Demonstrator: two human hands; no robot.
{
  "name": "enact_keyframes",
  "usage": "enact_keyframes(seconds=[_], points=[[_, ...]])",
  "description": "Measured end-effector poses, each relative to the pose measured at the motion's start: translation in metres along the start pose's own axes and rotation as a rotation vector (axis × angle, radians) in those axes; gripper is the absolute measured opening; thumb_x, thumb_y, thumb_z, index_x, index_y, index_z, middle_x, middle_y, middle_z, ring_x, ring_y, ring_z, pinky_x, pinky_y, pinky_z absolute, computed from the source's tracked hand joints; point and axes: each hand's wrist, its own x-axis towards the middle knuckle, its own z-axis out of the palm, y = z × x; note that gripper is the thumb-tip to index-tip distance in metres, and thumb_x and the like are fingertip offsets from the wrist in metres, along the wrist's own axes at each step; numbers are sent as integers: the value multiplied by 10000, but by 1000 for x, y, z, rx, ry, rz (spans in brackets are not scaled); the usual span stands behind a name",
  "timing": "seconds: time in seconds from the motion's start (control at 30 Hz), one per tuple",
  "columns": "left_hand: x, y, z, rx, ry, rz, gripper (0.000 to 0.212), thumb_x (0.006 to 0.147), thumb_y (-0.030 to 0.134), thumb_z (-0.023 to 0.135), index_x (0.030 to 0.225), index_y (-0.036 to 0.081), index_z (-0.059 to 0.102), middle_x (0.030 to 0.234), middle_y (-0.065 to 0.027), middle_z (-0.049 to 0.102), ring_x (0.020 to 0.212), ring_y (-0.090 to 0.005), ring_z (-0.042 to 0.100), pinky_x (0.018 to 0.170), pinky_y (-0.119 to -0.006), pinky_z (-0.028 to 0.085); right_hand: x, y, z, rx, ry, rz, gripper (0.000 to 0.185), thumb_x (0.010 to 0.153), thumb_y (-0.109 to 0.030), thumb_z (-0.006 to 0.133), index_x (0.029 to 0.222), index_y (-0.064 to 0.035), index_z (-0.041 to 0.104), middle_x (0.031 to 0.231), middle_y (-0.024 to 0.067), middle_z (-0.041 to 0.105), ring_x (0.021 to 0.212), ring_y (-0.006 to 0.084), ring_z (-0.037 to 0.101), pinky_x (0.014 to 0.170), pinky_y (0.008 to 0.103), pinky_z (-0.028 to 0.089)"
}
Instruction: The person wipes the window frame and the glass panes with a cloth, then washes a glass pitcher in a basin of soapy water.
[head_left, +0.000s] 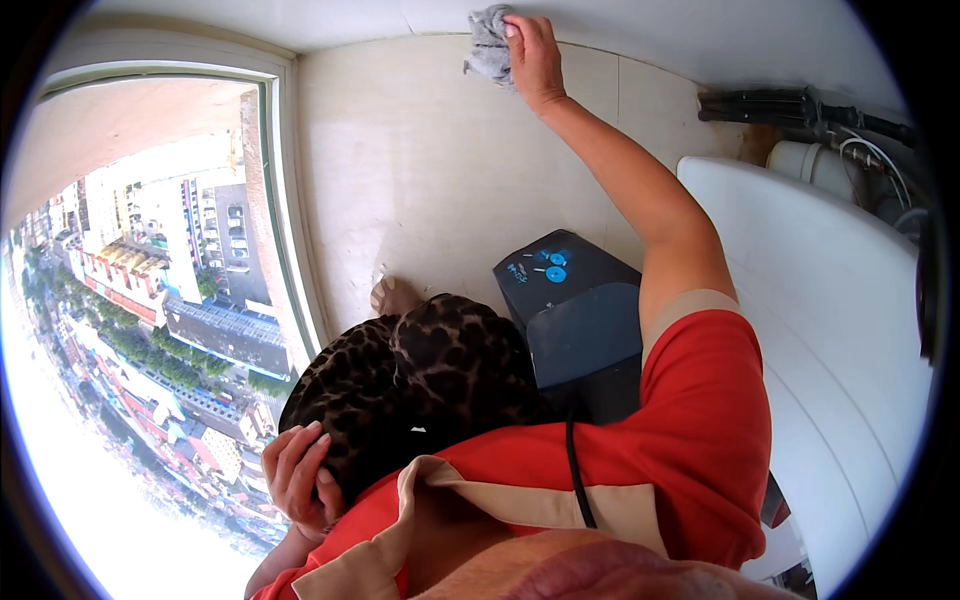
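Observation:
A crumpled grey cloth (491, 51) is gripped in my right hand (536, 60), at the top of the view. The cloth lies against the seam where pale tiles (450, 135) meet a white wall (637, 30). My right arm is stretched out towards it. My left hand (304, 476) is low at the left, fingers loosely curled and apart, resting against leopard-print trousers (457, 352) on my bent legs. No object shows in that hand. A foot (394, 296) shows beyond the trousers, on the pale tiles.
A dark box-shaped bin (585, 322) with blue markings stands beside my legs. To the right are a large white fixture (810, 300), black pipes (757, 107) and thin white hoses (885, 154). A window frame (281, 150) at the left looks far down onto buildings (217, 330).

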Motion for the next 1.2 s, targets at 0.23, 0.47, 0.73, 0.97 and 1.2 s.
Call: enact_keyframes(seconds=[0.23,0.47,0.73,0.97,1.2], points=[[2,-5,1,-39,-9,13,274,845,125,514,976,-30,697,1060,-172,686,983,-344,610,878,-419,482,49,9,38,-994,-281,-934,196,824,-162,591,996,-241,644,1042,-84,498,1019,101,451,751,234,384],[-11,-12,-3,-43,23,-16,259,864,129,519,979,-20,697,1051,-172,689,975,-347,614,870,-415,491,-40,145,-79,-1468,-568,-206,165,806,-146,632,957,-129,697,1015,29,552,888,213,607,682,384,568],[-10,-16,4,-54,25,-10,276,890,143,506,1001,-29,691,1075,-175,688,1003,-346,610,894,-417,483,3,117,-147,-598,-555,557,280,876,-208,512,1011,-47,698,938,218,681,855,365,655,779,391,521],[-2,-7,-5,-40,73,-22,243,847,107,537,963,-33,699,1036,-173,699,965,-341,620,868,-406,492,-26,-27,21,-295,-771,176,741,924,-556,507,1511,-180,253,1570,181,186,1398,363,266,1063,509,353],[-5,-21,2,-71,70,-33,242,832,89,538,969,-34,695,1024,-172,701,952,-338,624,847,-394,502,-82,-56,176,-399,-716,44,912,867,-688,493,1559,-219,128,1612,143,89,1490,334,30,1171,574,96]])
